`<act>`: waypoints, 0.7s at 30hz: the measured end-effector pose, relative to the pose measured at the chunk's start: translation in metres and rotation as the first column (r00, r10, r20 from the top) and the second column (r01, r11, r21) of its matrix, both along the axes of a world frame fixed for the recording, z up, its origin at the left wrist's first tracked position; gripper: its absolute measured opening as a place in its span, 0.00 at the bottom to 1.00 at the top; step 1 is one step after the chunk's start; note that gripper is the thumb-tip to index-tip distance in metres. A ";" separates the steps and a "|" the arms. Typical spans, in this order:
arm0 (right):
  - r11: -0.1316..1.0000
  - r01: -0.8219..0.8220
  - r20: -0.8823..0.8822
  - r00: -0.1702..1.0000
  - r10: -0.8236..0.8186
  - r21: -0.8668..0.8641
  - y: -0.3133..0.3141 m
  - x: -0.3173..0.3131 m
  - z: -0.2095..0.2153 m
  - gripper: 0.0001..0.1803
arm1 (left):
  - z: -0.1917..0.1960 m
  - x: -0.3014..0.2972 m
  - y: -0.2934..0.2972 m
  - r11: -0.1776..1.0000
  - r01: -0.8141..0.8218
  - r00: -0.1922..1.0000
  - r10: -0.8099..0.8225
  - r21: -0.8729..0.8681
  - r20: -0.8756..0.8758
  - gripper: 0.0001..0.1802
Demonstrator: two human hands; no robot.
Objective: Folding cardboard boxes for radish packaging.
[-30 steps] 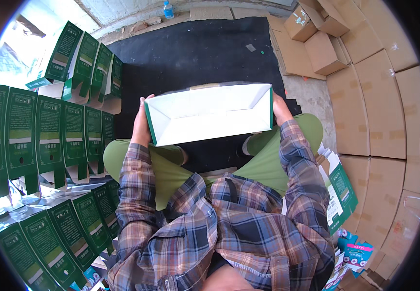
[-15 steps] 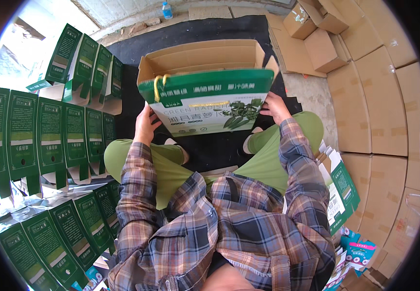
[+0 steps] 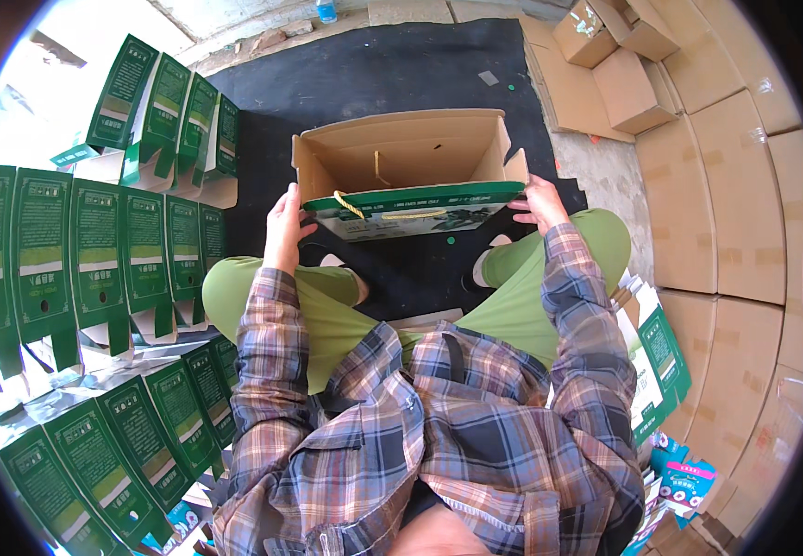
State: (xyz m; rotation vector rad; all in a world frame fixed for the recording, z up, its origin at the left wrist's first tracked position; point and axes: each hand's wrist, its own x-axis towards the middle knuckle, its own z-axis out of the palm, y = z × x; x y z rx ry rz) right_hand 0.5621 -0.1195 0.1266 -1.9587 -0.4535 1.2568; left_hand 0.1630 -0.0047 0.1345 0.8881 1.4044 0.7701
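1. I am looking down on brown cartons point(image 3: 675, 204), which are towering along the right side.
2. The black mat point(image 3: 374, 69) is spreading over the floor ahead, running beneath the work and up to the green box rows.
3. Those green box rows point(image 3: 96, 250) — I am counting 3 — are standing at the left, with flaps hanging from many of the boxes.
4. The open box point(image 3: 406, 167) is sitting between the hands, beyond the feet and over the mat. Its brown mouth is facing up, and its printed panel is facing the body. I cannot tell whether its base is resting on the mat.
5. The relation I am minding most: the box's long axis is running left to right, across the body, with the right end lying slightly farther off. Neither hand is nearer; each is touching 1 short end.
6. The left hand point(image 3: 283, 227) is bracing the left end, fingers partly spread. The right hand point(image 3: 540, 206) is curling around the right near corner. Neither is making a fist, but I cannot tell how firmly either is gripping.
7. A yellow cord point(image 3: 415, 216) is lying along the near panel.
8. A small green disc point(image 3: 451, 241) is lying on the mat just nearer the body than the box.
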 end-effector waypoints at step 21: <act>0.931 -0.363 0.481 0.811 0.334 -0.034 -0.006 0.004 0.014 0.20 | 0.047 0.033 -0.015 0.603 0.572 0.742 -0.091 0.556 -0.664 0.09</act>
